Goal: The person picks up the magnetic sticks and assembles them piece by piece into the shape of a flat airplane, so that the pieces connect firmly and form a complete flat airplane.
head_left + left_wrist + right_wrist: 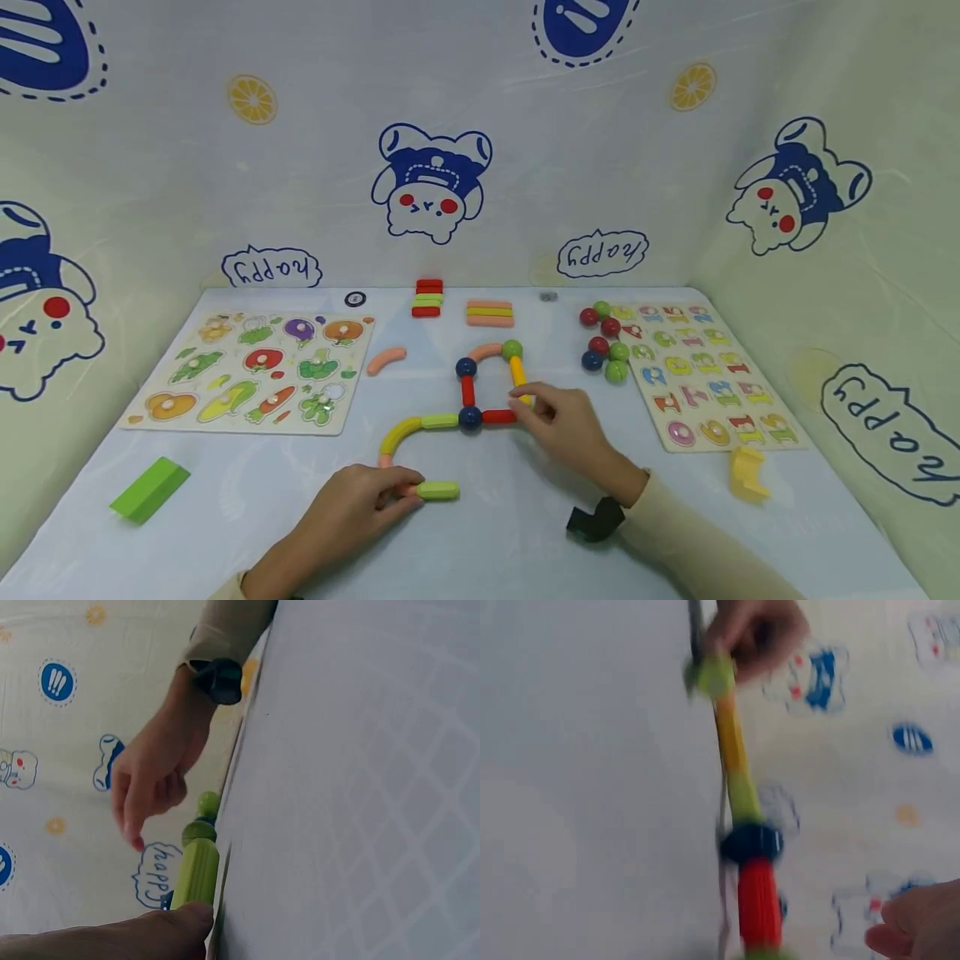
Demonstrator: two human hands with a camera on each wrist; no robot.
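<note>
Toy building rods and balls form a linked figure. My left hand (360,506) pinches a curved pink rod (386,460) where it meets a straight light-green rod (438,490); the fingers hide most of the pink one. A curved yellow rod (401,435) and another green rod (439,422) lead to a dark blue ball (470,418). Red rods (468,390), a second blue ball (467,367), a pink arc, a green ball (512,349) and a yellow rod (517,372) make a loop. My right hand (562,425) hovers loosely curled over its near right corner, holding nothing visible.
Vegetable puzzle board (232,415) at left, another puzzle board (720,446) at right. Spare balls (611,327) lie beside the right board, spare rods (490,314) at the back, a pink arc (387,360) nearer. A green block (150,490) and yellow piece (747,475) flank the front.
</note>
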